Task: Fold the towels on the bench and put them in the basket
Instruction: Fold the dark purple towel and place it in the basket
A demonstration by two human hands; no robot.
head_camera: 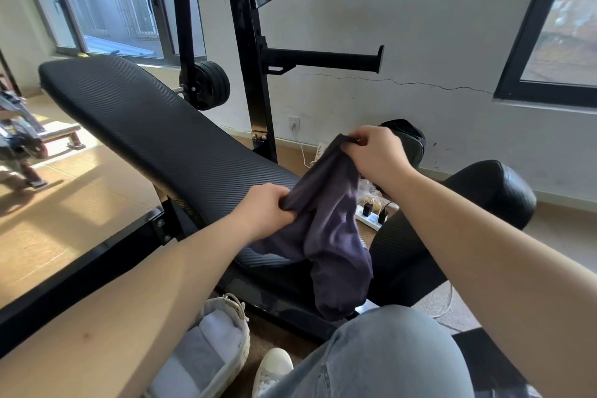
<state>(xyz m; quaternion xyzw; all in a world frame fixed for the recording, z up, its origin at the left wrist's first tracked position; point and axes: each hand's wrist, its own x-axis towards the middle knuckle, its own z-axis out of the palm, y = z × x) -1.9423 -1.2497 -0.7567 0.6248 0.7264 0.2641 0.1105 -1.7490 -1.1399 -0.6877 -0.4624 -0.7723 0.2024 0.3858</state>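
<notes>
Woven off-white basket (240, 326) is seen on the floor at bottom centre, just beside a white sneaker (271, 368). Folded towels (206, 349) are packed inside it: a white one at the far end, a grey one in the middle and a pale one nearest. The exact count cannot be told, as the near part is cut off by the left forearm.

A dark purple-grey cloth towel (336, 236) is held up over the near end of the black ribbed padded worktop (155, 132). Its top edge is stretched on a slant between both hands. Its lower part hangs in loose folds past the worktop edge, down to a knee in light blue jeans (371, 359).

The left hand (268, 213) is placed lower and nearer, with fingers curled and the towel's edge bunched in the grip. The right hand (378, 155) is raised higher and farther out, and the upper corner is pinched in its grip between thumb and fingertips. Both forearms are bare and reach forward.

A white power strip (371, 220) is noted on the floor behind the towel. A black weight plate (206, 86) is seen on the rack past the worktop.
</notes>
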